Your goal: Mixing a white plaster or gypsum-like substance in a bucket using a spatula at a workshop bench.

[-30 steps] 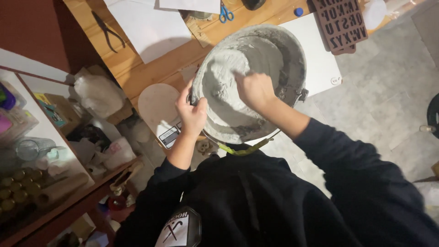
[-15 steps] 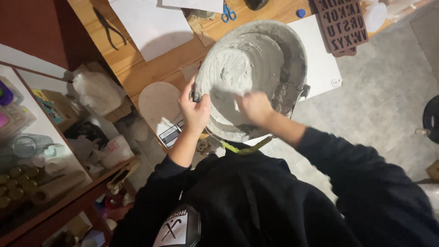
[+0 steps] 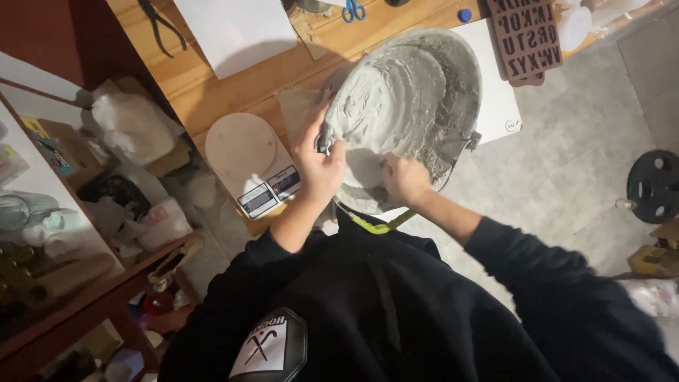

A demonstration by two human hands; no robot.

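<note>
A large round metal bowl (image 3: 463, 85) full of thick grey paste (image 3: 389, 99) stands at the near edge of a wooden table (image 3: 233, 92). My left hand (image 3: 320, 164) grips the bowl's near-left rim. My right hand (image 3: 404, 180) is down inside the near part of the bowl, smeared grey and pressed into the paste; its fingers are partly hidden. Both sleeves are black.
A white kitchen scale (image 3: 251, 163) sits left of the bowl. White sheets (image 3: 237, 32), blue-handled scissors (image 3: 353, 10), pliers (image 3: 161, 25) and a brown letter mould (image 3: 527, 35) lie further back. Cluttered shelves (image 3: 78, 212) stand at left; a black weight plate (image 3: 654, 185) lies on the tiled floor at right.
My right hand has drawn back from the middle of the paste to the bowl's near edge. The left hand has stayed on the rim. The view has shifted slightly.
</note>
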